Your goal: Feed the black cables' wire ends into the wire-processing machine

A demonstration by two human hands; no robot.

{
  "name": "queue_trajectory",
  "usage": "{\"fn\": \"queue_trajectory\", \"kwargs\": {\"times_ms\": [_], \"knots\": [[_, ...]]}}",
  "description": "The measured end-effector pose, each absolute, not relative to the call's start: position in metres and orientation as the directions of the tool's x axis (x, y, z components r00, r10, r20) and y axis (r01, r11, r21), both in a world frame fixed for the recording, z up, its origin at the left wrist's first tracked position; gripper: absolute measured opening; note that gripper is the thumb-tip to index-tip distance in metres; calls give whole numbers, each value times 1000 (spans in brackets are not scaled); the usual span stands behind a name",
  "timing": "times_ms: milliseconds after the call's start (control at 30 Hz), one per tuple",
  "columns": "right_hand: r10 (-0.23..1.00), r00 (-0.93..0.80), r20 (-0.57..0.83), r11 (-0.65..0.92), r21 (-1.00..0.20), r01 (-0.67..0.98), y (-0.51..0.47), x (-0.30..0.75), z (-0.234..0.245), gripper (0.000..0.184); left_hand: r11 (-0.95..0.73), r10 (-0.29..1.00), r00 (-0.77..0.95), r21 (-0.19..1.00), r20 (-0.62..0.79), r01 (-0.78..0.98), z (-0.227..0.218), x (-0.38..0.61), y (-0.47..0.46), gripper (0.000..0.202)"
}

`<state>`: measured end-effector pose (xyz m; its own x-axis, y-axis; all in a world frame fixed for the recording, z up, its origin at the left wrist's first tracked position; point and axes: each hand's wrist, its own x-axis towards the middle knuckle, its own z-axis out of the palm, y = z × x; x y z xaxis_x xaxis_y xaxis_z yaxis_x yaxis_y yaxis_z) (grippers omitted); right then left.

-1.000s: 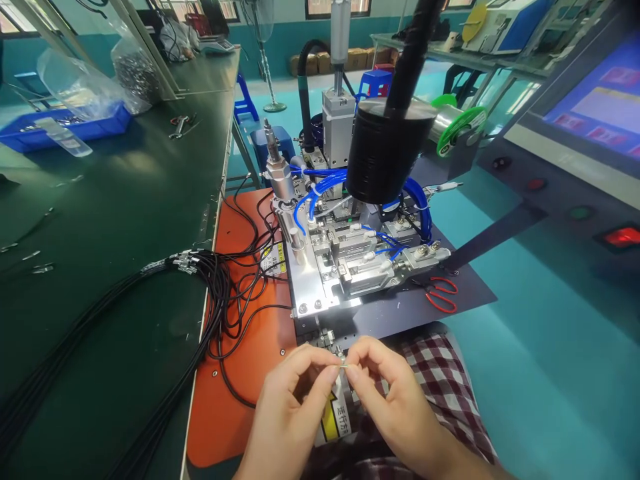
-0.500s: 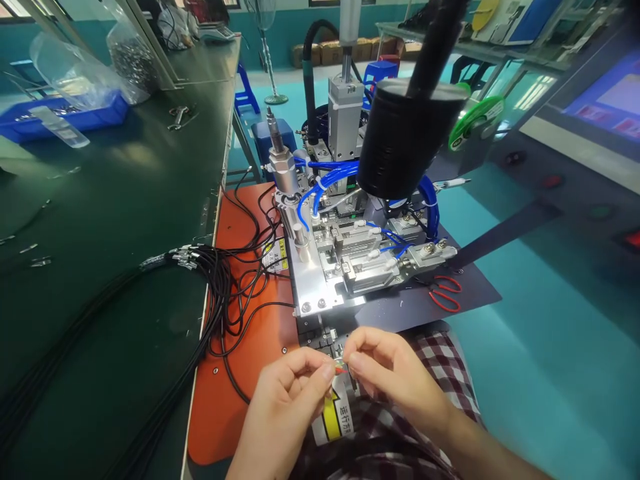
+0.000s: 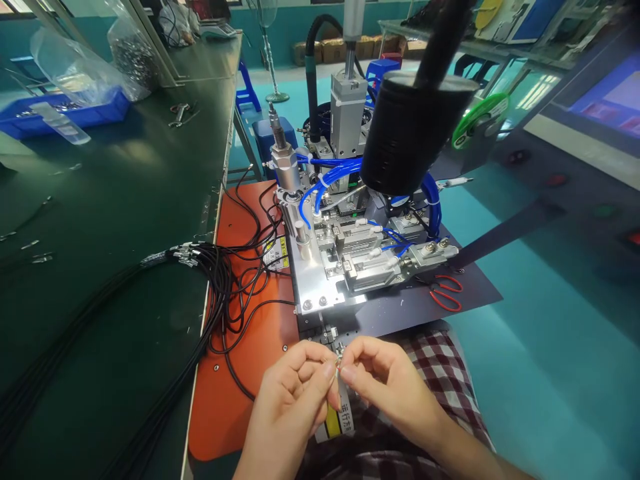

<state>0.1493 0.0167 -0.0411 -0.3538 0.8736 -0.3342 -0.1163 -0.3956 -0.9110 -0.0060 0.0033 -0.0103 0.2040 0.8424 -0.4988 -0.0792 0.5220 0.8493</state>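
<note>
My left hand (image 3: 295, 400) is closed in a pinch, thumb against forefinger, on a few thin coloured wires (image 3: 339, 364). Red and pale strands show in the narrow gap between the hands. My right hand (image 3: 387, 377) pinches at the same wires from the other side, its fingertips nearly touching the left ones. Most of the wires' length is hidden by the fingers. Both hands are above my lap, just in front of a metal fixture machine (image 3: 320, 287). A yellow and white label (image 3: 334, 427) shows below them.
A bundle of black cables (image 3: 220, 280) with metal connectors crosses the green table (image 3: 125, 200) and orange board (image 3: 205, 420). Red-handled pliers (image 3: 446, 293) lie on the dark plate at right. A black cylinder (image 3: 407, 140) hangs over the machine. A blue tray (image 3: 103, 113) stands far left.
The right hand has shifted slightly down and left, closing the gap between the fingertips. Less of the coloured wires shows, and the left fingers have shifted a little.
</note>
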Motion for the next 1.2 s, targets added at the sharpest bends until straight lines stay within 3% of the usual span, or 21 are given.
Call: {"fn": "queue_trajectory", "kwargs": {"times_ms": [367,733,833,967,1200], "knots": [[861,-398,-317,-431,-871,-237,26,153,-34,28,552,822,190,834,-537,-31,-8,-2,3,32],[880,-371,-297,-391,-896,-211,21,149,-38,27,571,814,206,813,-543,-113,-10,-4,3,32],[930,-277,-240,-287,-947,-143,18,147,-39,17,567,816,212,817,-538,-108,-12,-4,3,32],[990,-138,-9,-4,-999,31,13,147,-42,11,545,829,214,832,-516,-106,-12,-4,2,31],[933,-140,331,357,-898,257,5,149,-48,19,549,828,196,831,-525,-94,-10,-4,2,33]]}}
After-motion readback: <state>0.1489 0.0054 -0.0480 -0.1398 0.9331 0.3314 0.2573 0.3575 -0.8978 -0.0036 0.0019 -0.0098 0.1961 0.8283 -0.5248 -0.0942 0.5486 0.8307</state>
